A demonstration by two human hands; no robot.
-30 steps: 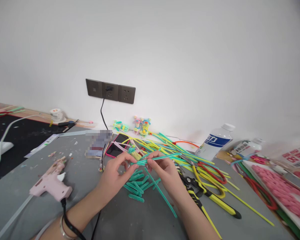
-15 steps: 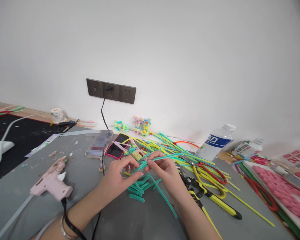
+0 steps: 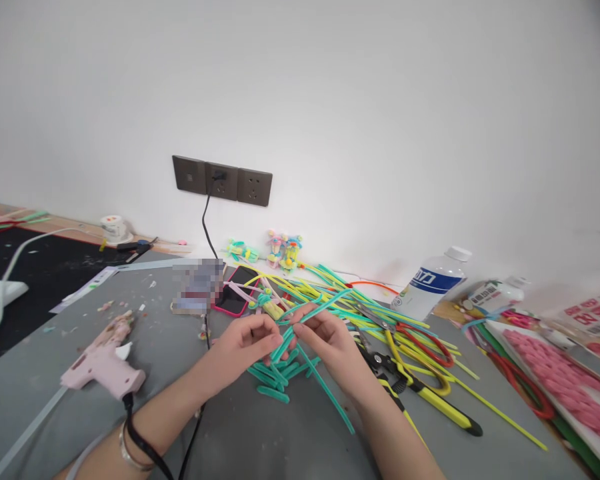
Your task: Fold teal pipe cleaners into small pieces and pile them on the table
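Between the fingertips of my left hand (image 3: 250, 350) and my right hand (image 3: 327, 340) are teal pipe cleaners (image 3: 325, 307), slanting up to the right. Both hands are closed in a pinch on them, close together over the table. Just below lies a pile of short, folded teal pipe cleaner pieces (image 3: 275, 381). One longer teal pipe cleaner (image 3: 333, 397) runs down beside my right wrist. Behind my fingers rests a small pipe cleaner figure (image 3: 270, 307) in teal, yellow and pink, partly hidden.
A pink glue gun (image 3: 105, 363) lies left, its black cord passing by my left forearm. Yellow-handled pliers (image 3: 440, 403), red-handled scissors (image 3: 425, 343) and loose pipe cleaners (image 3: 310, 283) spread right and behind. A bottle (image 3: 433, 283) stands near the wall; a phone (image 3: 235, 293) lies behind my left hand.
The teal pipe cleaners in my hands have swung from nearly level to a steeper slant. My left fingers have drawn closer together around them.
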